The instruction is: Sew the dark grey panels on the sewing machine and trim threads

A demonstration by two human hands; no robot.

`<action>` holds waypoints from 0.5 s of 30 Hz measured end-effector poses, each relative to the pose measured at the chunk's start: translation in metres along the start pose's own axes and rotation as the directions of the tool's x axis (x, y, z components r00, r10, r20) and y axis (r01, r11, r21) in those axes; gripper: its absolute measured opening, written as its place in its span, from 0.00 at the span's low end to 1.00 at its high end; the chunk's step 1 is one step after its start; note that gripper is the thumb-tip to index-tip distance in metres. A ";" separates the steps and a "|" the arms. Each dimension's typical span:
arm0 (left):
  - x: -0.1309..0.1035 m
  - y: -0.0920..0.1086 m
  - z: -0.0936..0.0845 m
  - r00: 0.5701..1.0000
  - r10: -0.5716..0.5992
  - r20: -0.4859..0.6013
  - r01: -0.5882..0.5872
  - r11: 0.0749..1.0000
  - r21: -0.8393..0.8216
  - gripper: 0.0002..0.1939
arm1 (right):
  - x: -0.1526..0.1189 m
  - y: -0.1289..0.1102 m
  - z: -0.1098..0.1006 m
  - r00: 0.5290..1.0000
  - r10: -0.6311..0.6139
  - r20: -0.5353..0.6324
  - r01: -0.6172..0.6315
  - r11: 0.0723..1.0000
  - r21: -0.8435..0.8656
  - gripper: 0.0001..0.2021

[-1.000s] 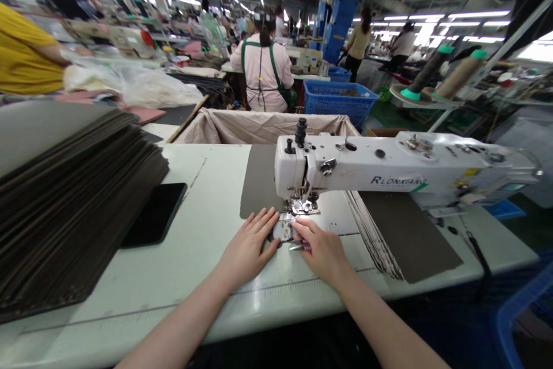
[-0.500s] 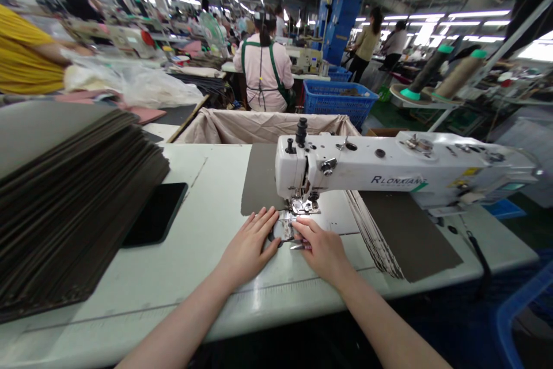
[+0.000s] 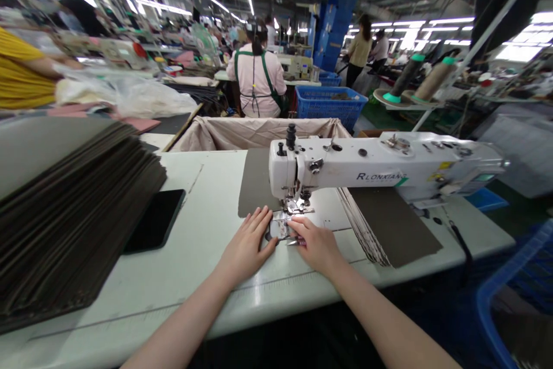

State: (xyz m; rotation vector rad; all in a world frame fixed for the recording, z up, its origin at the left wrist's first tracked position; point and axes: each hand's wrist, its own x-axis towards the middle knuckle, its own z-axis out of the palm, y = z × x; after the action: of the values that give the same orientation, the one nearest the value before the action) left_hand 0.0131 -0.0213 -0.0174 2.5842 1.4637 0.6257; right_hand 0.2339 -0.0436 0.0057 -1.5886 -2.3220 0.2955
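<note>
My left hand (image 3: 245, 247) lies flat, fingers stretched out, at the left of the metal plate (image 3: 280, 229) below the needle. At the front edge of a dark grey panel (image 3: 254, 182), its fingertips touch down. My right hand (image 3: 317, 247) rests at the plate's right side with fingers curled. Tucked in it is a small pair of thread snips (image 3: 292, 242), silver tip pointing left; most of the tool is hidden by the fingers. Just beyond both hands is the presser foot (image 3: 296, 206) of a white sewing machine (image 3: 337, 164).
At left a tall stack of dark panels (image 3: 82, 225) stands beside a black phone (image 3: 153, 222). More panels (image 3: 389, 228) lie under the machine arm. A cloth-lined bin (image 3: 242, 130) adjoins the table's far edge. Thread cones (image 3: 404, 78) stand right; a co-worker (image 3: 257, 75) sits ahead.
The camera view has shifted slightly, so the machine appears farther left. Both hands keep nearly the same place by the presser foot, and the snips stay in my right hand.
</note>
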 end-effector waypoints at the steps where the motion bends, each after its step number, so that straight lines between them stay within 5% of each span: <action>1: 0.000 -0.001 0.001 1.000 0.003 -0.004 -0.003 1.000 0.003 0.33 | 0.000 0.000 0.000 1.000 0.005 0.005 -0.005 1.000 -0.003 0.22; 9: 0.002 0.001 0.002 0.999 0.004 -0.054 0.000 0.998 0.060 0.36 | -0.003 -0.002 -0.003 1.000 0.005 -0.007 -0.005 1.000 -0.001 0.22; 15: 0.005 0.002 -0.021 0.969 -0.181 -0.167 0.208 0.966 0.157 0.32 | -0.004 -0.005 -0.005 1.000 0.015 -0.025 -0.015 1.000 0.010 0.21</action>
State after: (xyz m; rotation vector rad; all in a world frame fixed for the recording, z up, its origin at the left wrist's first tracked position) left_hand 0.0082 -0.0205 0.0035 2.5174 1.8719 0.7109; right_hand 0.2327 -0.0492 0.0115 -1.5966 -2.2874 0.2877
